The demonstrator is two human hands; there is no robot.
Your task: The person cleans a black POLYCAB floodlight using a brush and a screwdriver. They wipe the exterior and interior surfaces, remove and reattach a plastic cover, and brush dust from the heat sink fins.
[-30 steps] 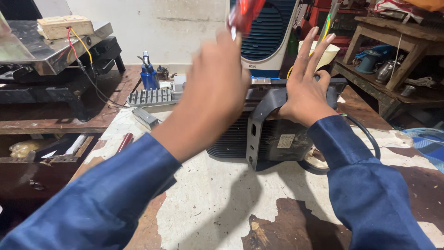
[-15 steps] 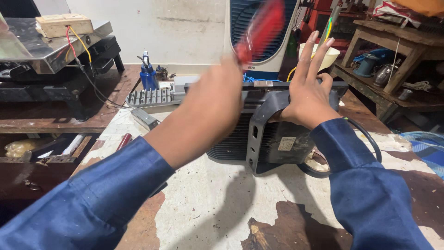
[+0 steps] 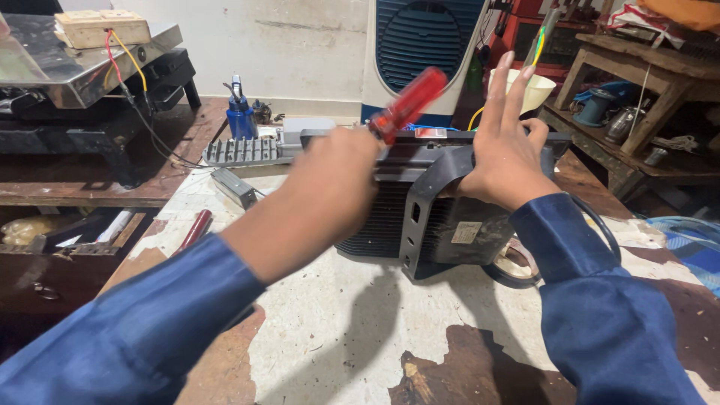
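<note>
Gripping a red-handled screwdriver (image 3: 409, 103), the left hand (image 3: 330, 187) is raised in front of a black finned housing (image 3: 420, 210) in the head view; its grip is clamped around the lower part of the handle, and the shaft and tip are hidden behind the hand. The right hand (image 3: 506, 154) rests against the upper right side of the housing, grip apart, fingers spread and pointing upward, holding nothing. The housing stands near the middle of a worn white surface (image 3: 337, 330) with paint peeled to brown patches; a black U-shaped bracket (image 3: 431, 202) wraps its near face. A black cable (image 3: 600, 225) loops out beside the right sleeve. The raised left forearm blocks sight of the housing's left portion and of part of the surface behind it. Behind the housing lie a grey ribbed heat sink (image 3: 241, 150), a blue bottle (image 3: 240, 116) and a small grey box (image 3: 234, 187). A second red tool handle (image 3: 193, 229) lies at the surface's left edge. An air cooler (image 3: 424, 45) stands against the rear wall, with a pale bowl (image 3: 536, 90) to its right. A shiny metal appliance (image 3: 82, 64) bearing a wired switch box occupies the left bench.
</note>
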